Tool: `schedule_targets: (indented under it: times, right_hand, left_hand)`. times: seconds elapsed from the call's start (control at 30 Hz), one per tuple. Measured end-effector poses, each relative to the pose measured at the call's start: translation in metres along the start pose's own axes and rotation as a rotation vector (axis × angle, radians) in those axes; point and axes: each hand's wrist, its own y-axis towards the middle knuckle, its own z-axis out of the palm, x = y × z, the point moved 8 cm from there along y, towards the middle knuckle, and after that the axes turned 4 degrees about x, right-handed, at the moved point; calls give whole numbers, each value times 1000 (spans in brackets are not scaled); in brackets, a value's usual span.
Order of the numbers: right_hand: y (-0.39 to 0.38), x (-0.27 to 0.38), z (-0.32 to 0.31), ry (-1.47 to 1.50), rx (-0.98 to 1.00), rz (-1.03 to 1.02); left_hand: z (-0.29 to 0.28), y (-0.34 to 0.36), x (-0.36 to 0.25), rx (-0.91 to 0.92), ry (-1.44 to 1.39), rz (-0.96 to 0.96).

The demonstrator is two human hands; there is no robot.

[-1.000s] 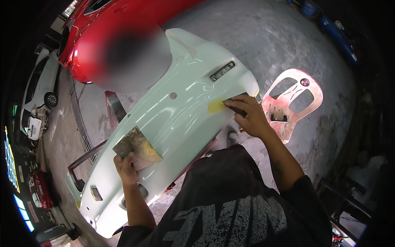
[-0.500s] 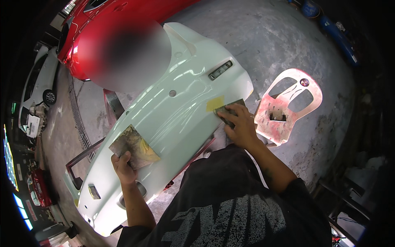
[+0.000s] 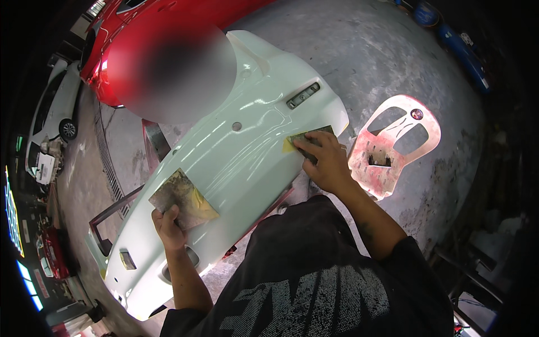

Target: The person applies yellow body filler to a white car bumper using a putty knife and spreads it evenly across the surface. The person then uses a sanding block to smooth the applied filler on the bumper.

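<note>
A long pale white-green car bumper (image 3: 252,160) stretches diagonally before me, with glossy light streaks on it. My left hand (image 3: 169,229) grips the near corner of a square, stained putty board (image 3: 178,192), thumb on top; yellow putty (image 3: 197,203) is smeared on its right part. The board is held over the bumper's left half. My right hand (image 3: 328,163) is closed on a dark, flat putty spreader (image 3: 321,133), fingers pressed on its face. The spreader lies against the bumper near its right end, over a yellow putty patch (image 3: 288,145) that it largely covers.
A stained pink-white plastic chair (image 3: 424,104) stands right of the bumper. Beyond the bumper is a red car (image 3: 185,14), partly behind a blurred area. A white car (image 3: 53,109) is at far left, near a floor drain grate (image 3: 109,165). A blue cylinder (image 3: 463,56) lies far right.
My right hand has moved the spreader slightly up and left, over the yellow patch, so less yellow shows. The left hand and board have hardly moved.
</note>
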Motion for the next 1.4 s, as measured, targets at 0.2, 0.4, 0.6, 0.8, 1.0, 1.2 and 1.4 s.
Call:
schedule_targets:
  times: [0.2,0.4,0.6,0.8,1.0,1.2,1.4]
  right_hand:
    - [-27,-1,4,28,7,-49]
    - [-5,-13,-35,92,-123,-47]
    - [3,-23,1,16,-39,38]
    - [-21,-18,15,24,-42,14]
    - [-40,-13,0,89,-77,-12]
    - [1,7,-25,102,-113,-31]
    - [10,18,4,-47,47,-23]
  left_hand:
    - [-13,2,7,1,11,-14]
    - [-12,2,7,29,9,6]
    - [-7,1,4,5,32,9]
    - [-1,2,2,-7,15,-4]
    - [-8,3,5,26,60,-18]
    - [0,1,-1,31,8,-3]
    - [-13,1,8,14,20,21]
